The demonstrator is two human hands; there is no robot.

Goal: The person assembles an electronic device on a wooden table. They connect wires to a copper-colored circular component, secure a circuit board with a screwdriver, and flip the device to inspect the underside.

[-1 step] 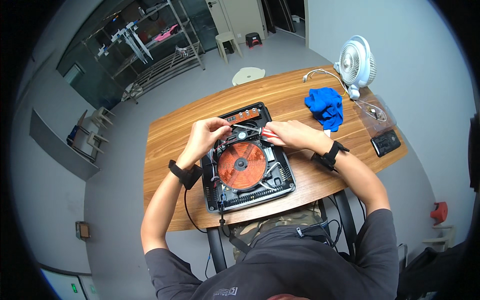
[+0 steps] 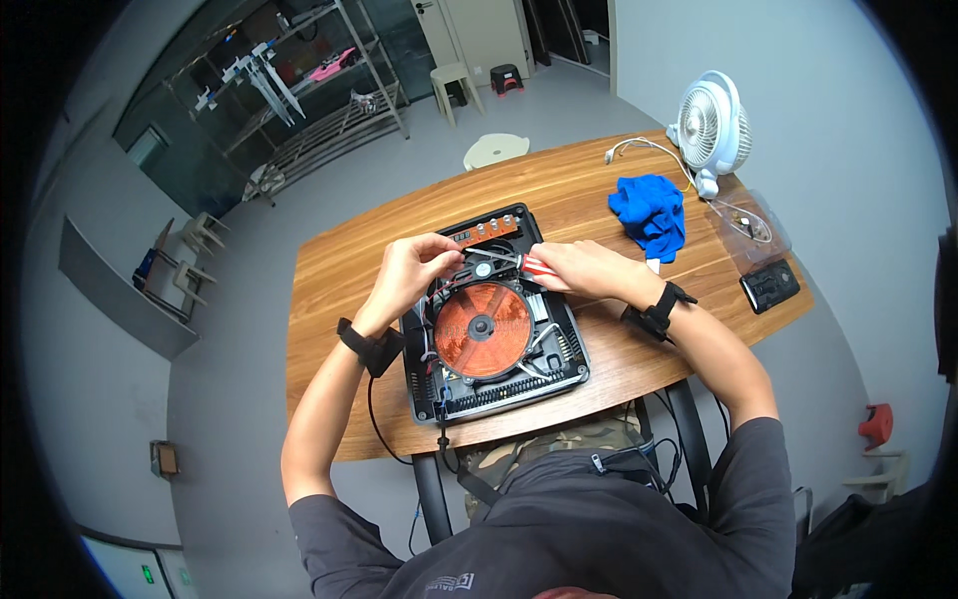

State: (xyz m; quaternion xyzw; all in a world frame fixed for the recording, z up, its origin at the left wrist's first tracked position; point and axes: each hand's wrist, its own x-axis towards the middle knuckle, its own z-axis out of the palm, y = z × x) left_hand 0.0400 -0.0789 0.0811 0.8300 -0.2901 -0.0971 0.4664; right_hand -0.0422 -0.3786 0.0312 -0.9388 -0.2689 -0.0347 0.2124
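An opened induction cooker (image 2: 574, 374) lies on the table in front of me, its round copper coil (image 2: 484, 324) and inner wires exposed. My right hand (image 2: 574, 268) grips a screwdriver (image 2: 534, 265) with a red-and-white handle. The shaft points left across the black cooling fan (image 2: 486, 270), and its tip ends close to the fingers of my left hand (image 2: 414, 270). Thumb and fingers of that hand are pinched together over the cooker's upper left part; whatever lies between them is too small to make out. Beyond the fan sits an orange-brown control board (image 2: 486, 232).
On the wooden table (image 2: 359, 240), a crumpled blue cloth (image 2: 651, 215) lies right of the cooker. Farther right are a white desk fan (image 2: 711, 125) with its cable, a clear plastic tray (image 2: 763, 215) and a black case (image 2: 770, 287). A black cable (image 2: 371, 414) hangs over the front edge.
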